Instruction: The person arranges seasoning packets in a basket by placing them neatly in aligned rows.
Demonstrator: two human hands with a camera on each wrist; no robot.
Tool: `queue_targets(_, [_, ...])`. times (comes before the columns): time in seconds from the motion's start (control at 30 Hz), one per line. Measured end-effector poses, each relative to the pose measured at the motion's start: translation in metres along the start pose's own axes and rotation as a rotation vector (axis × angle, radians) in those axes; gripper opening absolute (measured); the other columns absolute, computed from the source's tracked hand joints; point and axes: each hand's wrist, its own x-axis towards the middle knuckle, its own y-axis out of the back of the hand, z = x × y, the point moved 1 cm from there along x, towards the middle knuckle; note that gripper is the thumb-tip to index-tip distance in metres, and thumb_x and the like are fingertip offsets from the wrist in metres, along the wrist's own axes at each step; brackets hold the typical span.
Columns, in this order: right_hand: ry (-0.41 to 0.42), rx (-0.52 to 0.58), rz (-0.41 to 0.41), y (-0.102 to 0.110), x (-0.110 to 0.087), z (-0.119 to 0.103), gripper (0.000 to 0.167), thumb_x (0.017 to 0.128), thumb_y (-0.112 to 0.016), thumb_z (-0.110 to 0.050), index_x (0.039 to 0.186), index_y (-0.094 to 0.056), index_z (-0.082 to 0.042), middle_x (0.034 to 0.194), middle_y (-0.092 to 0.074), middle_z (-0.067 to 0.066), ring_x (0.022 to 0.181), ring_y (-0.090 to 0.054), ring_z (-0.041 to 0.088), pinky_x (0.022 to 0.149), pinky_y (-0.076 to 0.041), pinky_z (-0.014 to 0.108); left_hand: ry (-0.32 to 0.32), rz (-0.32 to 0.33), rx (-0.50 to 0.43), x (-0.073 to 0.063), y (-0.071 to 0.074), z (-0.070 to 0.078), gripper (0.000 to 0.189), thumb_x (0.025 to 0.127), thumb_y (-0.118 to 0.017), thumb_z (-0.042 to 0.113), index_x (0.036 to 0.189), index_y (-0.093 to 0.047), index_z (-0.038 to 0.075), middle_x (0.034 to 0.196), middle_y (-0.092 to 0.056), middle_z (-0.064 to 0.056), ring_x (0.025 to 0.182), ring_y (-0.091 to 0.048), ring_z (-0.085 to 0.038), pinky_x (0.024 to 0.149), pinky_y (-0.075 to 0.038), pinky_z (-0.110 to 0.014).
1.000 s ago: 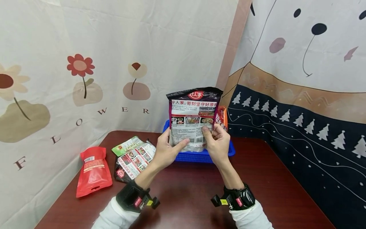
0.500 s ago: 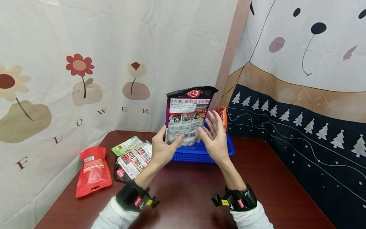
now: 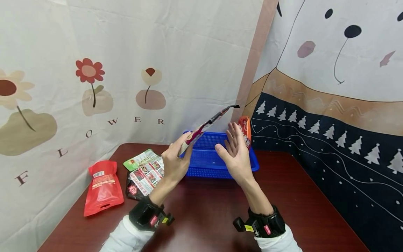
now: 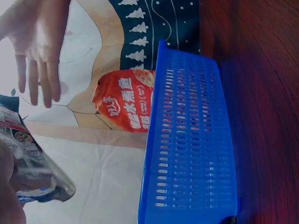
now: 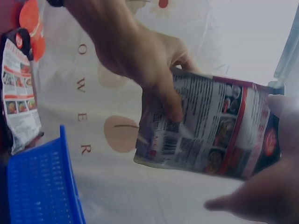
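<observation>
My left hand (image 3: 177,161) grips a dark seasoning pouch (image 3: 206,126) by its lower end, above the blue basket. In the head view the pouch stands nearly edge-on, tilted up to the right. The right wrist view shows its printed back (image 5: 205,126), with a barcode and food pictures, and the left thumb (image 5: 169,100) pressing on it. My right hand (image 3: 236,154) is held up with fingers extended, apart from the pouch in the head view. Behind that hand, an orange-red pouch (image 3: 245,130) stands upright in the basket's right end.
The blue plastic basket (image 3: 204,173) stands at the back of the dark red table (image 3: 201,217). To the left lie a red pouch (image 3: 104,189), a black-and-white pouch (image 3: 146,177) and a green one (image 3: 138,160). Printed cloth walls (image 3: 189,52) close off the back and right.
The right hand has let go of the pouch and opened. The left hand has turned the pouch from facing the head camera to nearly edge-on, shifting slightly left and uncovering the basket's inside.
</observation>
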Motion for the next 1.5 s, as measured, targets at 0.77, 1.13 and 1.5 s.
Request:
queue_targets(0.77, [-0.134,0.416,0.039,-0.02,-0.012,-0.019,0.063,0.118,-0.056,-0.018,0.175,-0.028,-0.014,0.169,-0.044,0.013,0.154,-0.053,0.03,0.117,-0.059,0.033,-0.512,0.138,0.376,-0.003,-0.004,0.007,0.035,0.097,-0.069,-0.005,0.126,-0.086,0.007,0.126,-0.087,-0.011,0.114,-0.084,-0.033,0.08,-0.053,-0.042])
queue_targets(1.13, [-0.225,0.492,0.215,-0.026,-0.01,-0.012,0.051,0.118,-0.06,-0.02,0.164,-0.039,-0.013,0.154,-0.058,0.011,0.14,-0.067,0.027,0.107,-0.067,0.037,-0.62,0.142,0.422,-0.006,-0.007,0.011,0.026,0.1,-0.074,0.001,0.121,-0.088,0.009,0.123,-0.087,-0.01,0.112,-0.085,-0.031,0.085,-0.054,-0.043])
queue_targets(1.5, [-0.256,0.531,0.271,-0.027,-0.007,-0.007,0.049,0.119,-0.054,-0.014,0.165,-0.038,-0.01,0.157,-0.055,0.012,0.145,-0.064,0.029,0.111,-0.064,0.041,-0.653,0.139,0.438,-0.006,-0.008,0.012,0.029,0.1,-0.071,0.0,0.121,-0.088,0.009,0.123,-0.087,-0.009,0.112,-0.085,-0.03,0.085,-0.055,-0.043])
